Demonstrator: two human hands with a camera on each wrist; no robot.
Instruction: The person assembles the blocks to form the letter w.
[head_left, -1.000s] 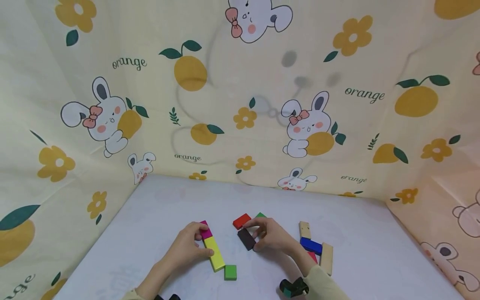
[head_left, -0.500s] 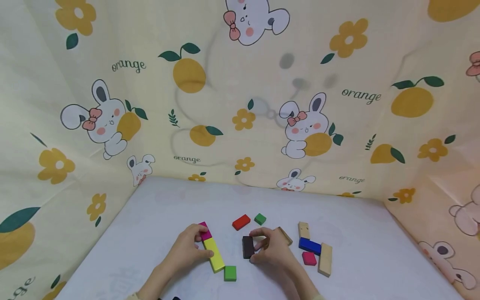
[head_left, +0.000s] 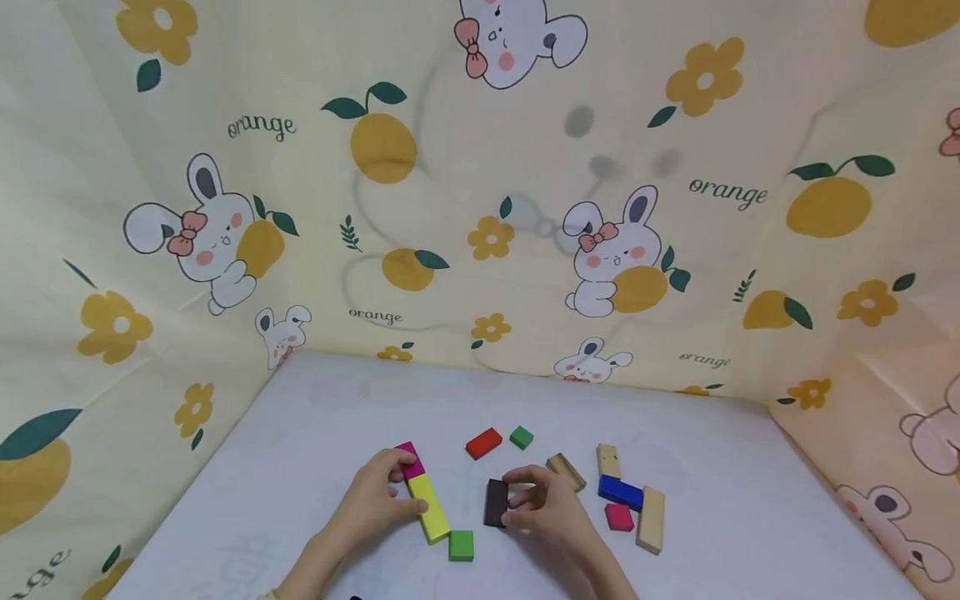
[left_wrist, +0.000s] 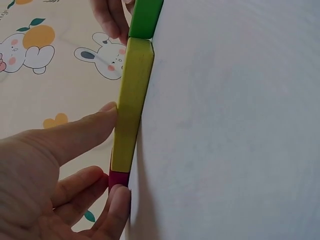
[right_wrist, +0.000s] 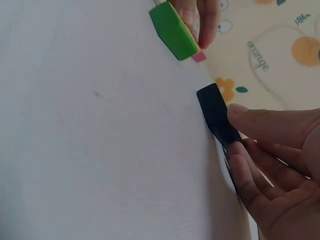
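Observation:
My left hand [head_left: 378,492] spans a row of wooden blocks, its thumb against the yellow block [head_left: 428,508] and its fingertips on the magenta block [head_left: 409,460]. In the left wrist view the index finger curls over the magenta block's [left_wrist: 119,179] end. A green block [head_left: 461,546] touches the yellow block's near end. To the right, my right hand [head_left: 549,508] pinches a black block [head_left: 496,502] by its two ends, between thumb and fingers. That black block [right_wrist: 216,112] sits on the table, apart from the row.
Beyond the hands lie a red block [head_left: 483,443] and a small green block [head_left: 521,437]. A plain wood block [head_left: 566,472] lies behind the right hand. Farther right are a blue block [head_left: 621,492], a pinkish-red block [head_left: 619,517] and two more plain ones. A patterned cloth [head_left: 465,183] rises behind.
The black block has turned from slanted to nearly straight up-and-down in the head view and shifted slightly nearer, with my right hand drawn back alongside it. My left hand has stayed put.

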